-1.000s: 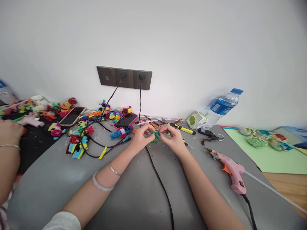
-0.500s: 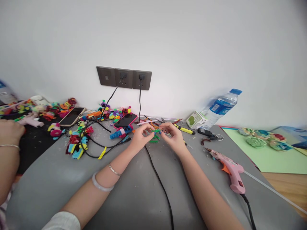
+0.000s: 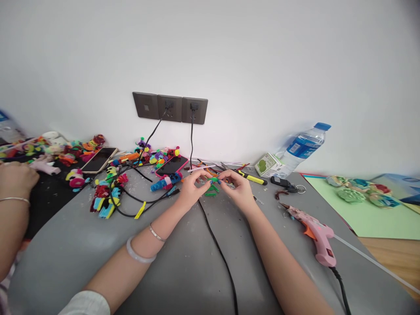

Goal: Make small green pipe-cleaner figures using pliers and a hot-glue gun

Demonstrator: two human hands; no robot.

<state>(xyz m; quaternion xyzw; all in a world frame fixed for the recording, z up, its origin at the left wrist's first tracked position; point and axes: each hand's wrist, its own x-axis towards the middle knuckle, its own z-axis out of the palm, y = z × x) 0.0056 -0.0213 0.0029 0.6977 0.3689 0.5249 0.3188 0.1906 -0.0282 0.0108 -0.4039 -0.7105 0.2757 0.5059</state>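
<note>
Between my two hands is a small piece of green pipe cleaner (image 3: 214, 180) with a bit of blue by it. My left hand (image 3: 194, 189) pinches its left end between thumb and forefinger. The right end sits in the pinch of my right hand (image 3: 239, 190). Just below the fingertips, more green pipe cleaner pieces (image 3: 211, 191) show; whether they join the held piece I cannot tell. A blue and pink fuzzy figure (image 3: 166, 181) lies left of my left hand. Behind my right hand is a yellow and black cutter (image 3: 252, 177).
A pink glue gun (image 3: 316, 232) lies at the right, its cord trailing forward. A black cable (image 3: 216, 245) crosses the grey table. Fuzzy figures (image 3: 106, 192), a phone (image 3: 172, 166) and another person's hand (image 3: 18, 179) are leftward. A water bottle (image 3: 303, 146) leans against the wall.
My hands keep their pinch on the green pipe cleaner and have barely shifted. The other person's hand at the left has moved slightly to the right.
</note>
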